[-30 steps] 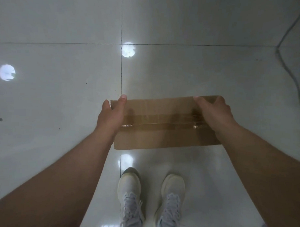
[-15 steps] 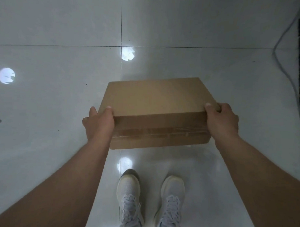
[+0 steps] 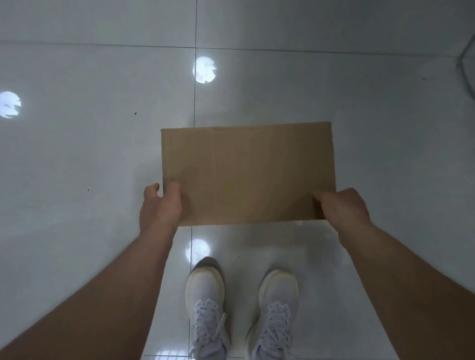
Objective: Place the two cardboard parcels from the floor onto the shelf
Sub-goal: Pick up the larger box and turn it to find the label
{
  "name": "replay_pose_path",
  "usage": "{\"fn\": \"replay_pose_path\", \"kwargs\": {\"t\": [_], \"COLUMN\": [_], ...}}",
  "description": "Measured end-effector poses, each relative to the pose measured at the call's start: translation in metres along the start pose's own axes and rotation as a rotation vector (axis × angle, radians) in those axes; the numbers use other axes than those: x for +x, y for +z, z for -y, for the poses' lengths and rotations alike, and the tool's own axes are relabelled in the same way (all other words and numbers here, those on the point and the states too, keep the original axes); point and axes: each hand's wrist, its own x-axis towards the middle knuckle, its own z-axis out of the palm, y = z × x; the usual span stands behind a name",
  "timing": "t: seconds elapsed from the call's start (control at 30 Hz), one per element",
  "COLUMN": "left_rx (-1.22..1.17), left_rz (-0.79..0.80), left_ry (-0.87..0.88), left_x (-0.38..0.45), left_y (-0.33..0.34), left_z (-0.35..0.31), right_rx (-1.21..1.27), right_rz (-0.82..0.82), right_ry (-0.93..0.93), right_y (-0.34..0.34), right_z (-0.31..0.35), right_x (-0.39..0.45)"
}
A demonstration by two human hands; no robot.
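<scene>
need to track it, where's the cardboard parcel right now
In the head view the cardboard parcel sits centre frame, gripped at its near corners by the left hand and right hand, just ahead of the white shoes.

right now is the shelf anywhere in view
No, only the glossy tiled floor, the cardboard parcel held by the left hand and right hand, and white shoes show.

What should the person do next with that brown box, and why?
Probably lift the cardboard parcel a little higher and turn to look for the shelf. Both the left hand and the right hand already grip its near corners, and only the tiled floor and the white shoes show, with no shelf or second parcel in view.
</scene>
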Motion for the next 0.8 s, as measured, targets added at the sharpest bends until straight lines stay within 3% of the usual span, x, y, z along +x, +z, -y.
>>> {"fn": "replay_pose_path", "kwargs": {"t": [0.2, 0.43, 0.67, 0.8], "left_rx": [0.018, -0.122, -0.052, -0.147], "left_rz": [0.054, 0.123, 0.022, -0.054], "left_ry": [0.032, 0.154, 0.108, 0.084], "left_x": [0.016, 0.025, 0.005, -0.002], "left_y": [0.001, 0.002, -0.009, -0.019], "left_z": [-0.011, -0.036, -0.047, -0.059], "right_rx": [0.012, 0.196, 0.261, 0.298], "right_rz": [-0.008, 0.002, -0.066, -0.136], "right_ry": [-0.04, -0.309, -0.173, -0.178], "right_y": [0.008, 0.004, -0.01, -0.025], "right_z": [0.011, 0.04, 0.057, 0.066], "right_x": [0.004, -0.001, -0.011, -0.021]}}
